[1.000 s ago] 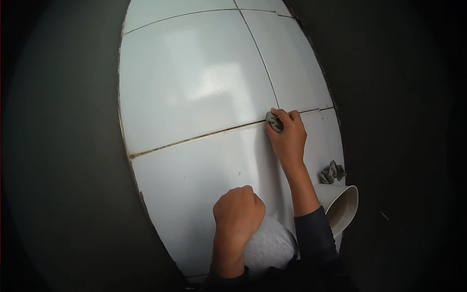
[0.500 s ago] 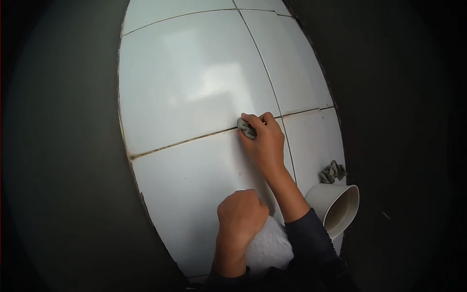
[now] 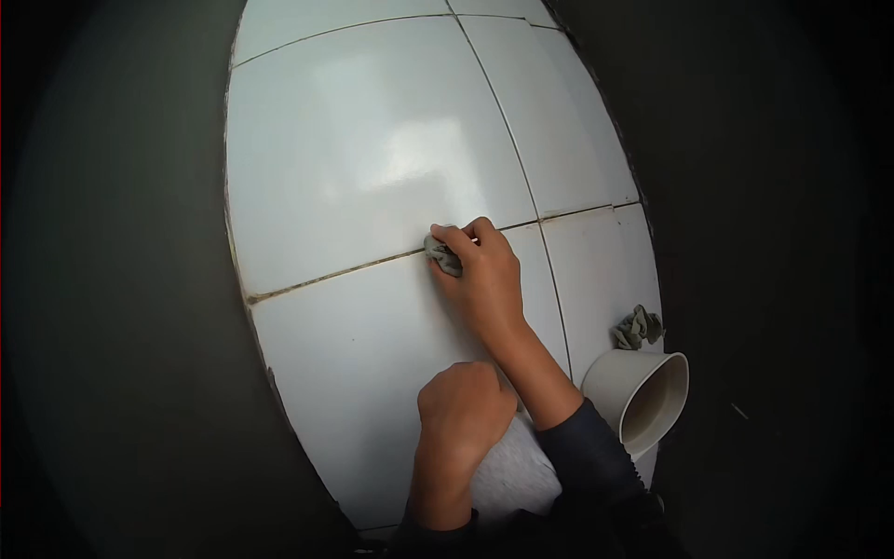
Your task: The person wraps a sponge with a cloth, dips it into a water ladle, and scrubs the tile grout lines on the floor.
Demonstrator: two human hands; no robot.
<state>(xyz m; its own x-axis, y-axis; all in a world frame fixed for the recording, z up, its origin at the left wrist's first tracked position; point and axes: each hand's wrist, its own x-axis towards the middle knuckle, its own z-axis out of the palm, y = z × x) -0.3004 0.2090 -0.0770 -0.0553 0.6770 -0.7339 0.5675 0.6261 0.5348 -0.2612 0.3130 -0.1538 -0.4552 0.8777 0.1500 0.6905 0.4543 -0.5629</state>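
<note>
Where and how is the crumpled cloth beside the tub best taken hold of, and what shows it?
The cloth is probably best pinched by a raised fold near its middle, from above, keeping to the side away from the tub. It lies bunched up, so its folds offer a grip, while the tub crowds its near side.
</note>
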